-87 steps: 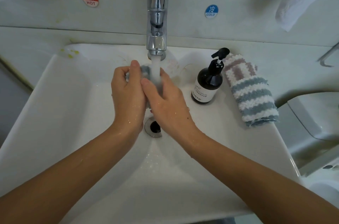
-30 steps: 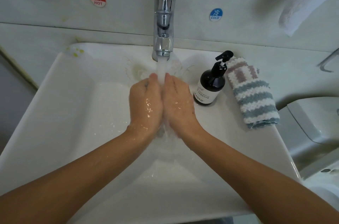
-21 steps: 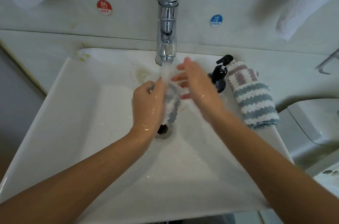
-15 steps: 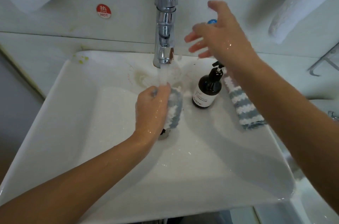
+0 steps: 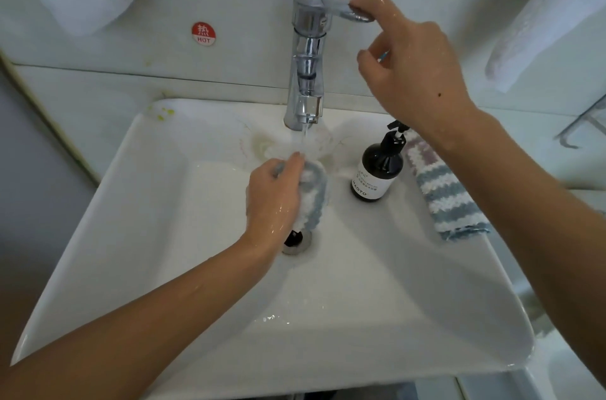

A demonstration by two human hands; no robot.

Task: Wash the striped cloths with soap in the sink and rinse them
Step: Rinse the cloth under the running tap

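Gripping a wet striped cloth (image 5: 311, 193) inside the sink (image 5: 164, 235), the left hand (image 5: 272, 196) curls shut; right hand (image 5: 406, 68) pinches the tap lever (image 5: 344, 9).

white sink (image 5: 183, 235), soap bottle (image 5: 377, 171), striped cloth (image 5: 446, 199)

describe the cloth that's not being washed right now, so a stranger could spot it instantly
Start at the white sink and follow its right rim. The folded striped cloth lies there, just right of the dark soap pump bottle. Unlike the wet cloth gripped under the tap, no hand touches it.
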